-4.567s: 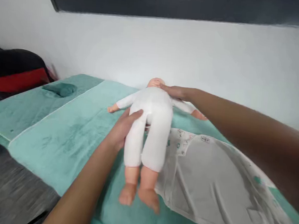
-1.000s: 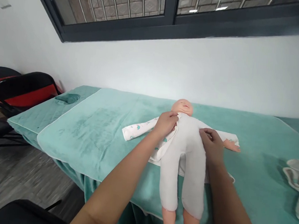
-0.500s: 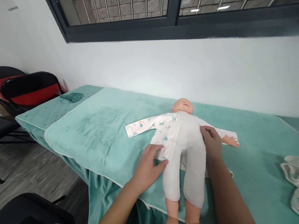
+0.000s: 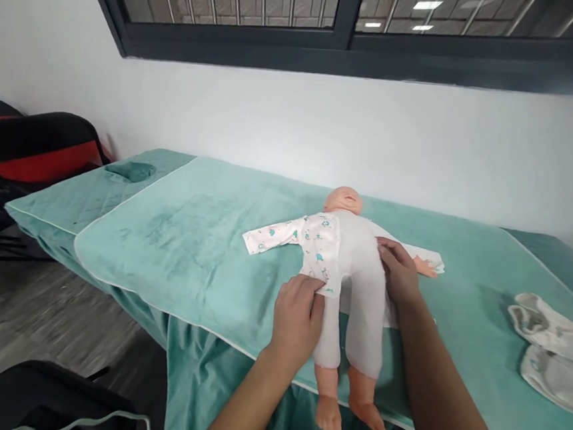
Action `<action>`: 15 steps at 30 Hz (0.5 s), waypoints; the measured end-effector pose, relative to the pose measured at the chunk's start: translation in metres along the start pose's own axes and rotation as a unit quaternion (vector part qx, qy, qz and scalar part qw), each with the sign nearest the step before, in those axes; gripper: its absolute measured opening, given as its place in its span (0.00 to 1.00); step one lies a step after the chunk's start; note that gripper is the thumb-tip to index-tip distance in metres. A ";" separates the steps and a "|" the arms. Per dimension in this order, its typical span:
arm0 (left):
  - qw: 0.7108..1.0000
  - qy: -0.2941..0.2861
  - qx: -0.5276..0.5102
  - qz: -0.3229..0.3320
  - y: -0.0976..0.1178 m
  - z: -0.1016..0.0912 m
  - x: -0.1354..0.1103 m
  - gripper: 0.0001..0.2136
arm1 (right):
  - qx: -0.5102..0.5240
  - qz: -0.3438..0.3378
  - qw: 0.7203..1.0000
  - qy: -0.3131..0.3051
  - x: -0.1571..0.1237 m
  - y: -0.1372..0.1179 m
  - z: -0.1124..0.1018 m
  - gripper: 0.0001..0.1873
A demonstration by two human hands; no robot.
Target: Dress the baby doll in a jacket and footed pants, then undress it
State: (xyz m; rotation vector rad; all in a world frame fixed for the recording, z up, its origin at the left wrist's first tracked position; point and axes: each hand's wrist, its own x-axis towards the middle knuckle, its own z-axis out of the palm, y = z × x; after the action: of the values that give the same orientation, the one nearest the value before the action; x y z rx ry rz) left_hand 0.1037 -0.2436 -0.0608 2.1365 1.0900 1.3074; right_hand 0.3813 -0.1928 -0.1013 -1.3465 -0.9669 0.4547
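Left hand [image 4: 298, 320], fingers curled, touches the hem of the printed shirt [image 4: 321, 241]; I cannot confirm a grip. Right hand [image 4: 398, 271], half-curled, touches the doll [image 4: 366, 295]; hold unclear. Doll lies face-up, right of frame centre, on the green bed [image 4: 174, 232].

doll body [image 4: 362, 262]: white | shirt [image 4: 322, 245]: white, green print | bedcover [image 4: 199, 234]: teal | chair [image 4: 50, 159]: black, red

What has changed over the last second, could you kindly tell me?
The left hand let go of the shirt near the neck and moved down to its hem; the printed front now lies over one side of the doll. The right hand stays at the doll's other side.
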 end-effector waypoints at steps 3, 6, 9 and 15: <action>1.000 0.019 -0.019 -0.006 -0.001 -0.008 -0.004 0.09 | -0.003 -0.014 0.997 -0.073 0.001 0.005 -0.003 0.21; 1.000 0.011 -0.022 -0.004 -0.002 -0.012 -0.007 0.06 | -0.003 -0.023 0.991 -0.134 0.002 0.007 -0.006 0.23; 1.000 -0.001 -0.021 -0.018 -0.001 -0.010 -0.017 0.04 | 0.008 -0.017 0.986 -0.168 0.002 0.006 -0.008 0.22; 0.973 -0.017 -0.050 -0.226 0.006 -0.005 -0.045 0.21 | 0.045 0.009 0.971 -0.235 0.001 0.002 -0.009 0.23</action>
State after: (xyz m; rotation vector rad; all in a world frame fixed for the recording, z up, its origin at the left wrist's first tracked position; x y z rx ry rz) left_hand 0.0905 -0.2832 -0.0794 1.6962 1.3648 1.0793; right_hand 0.3895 -0.1967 -0.1027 -1.1873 -1.3030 0.8473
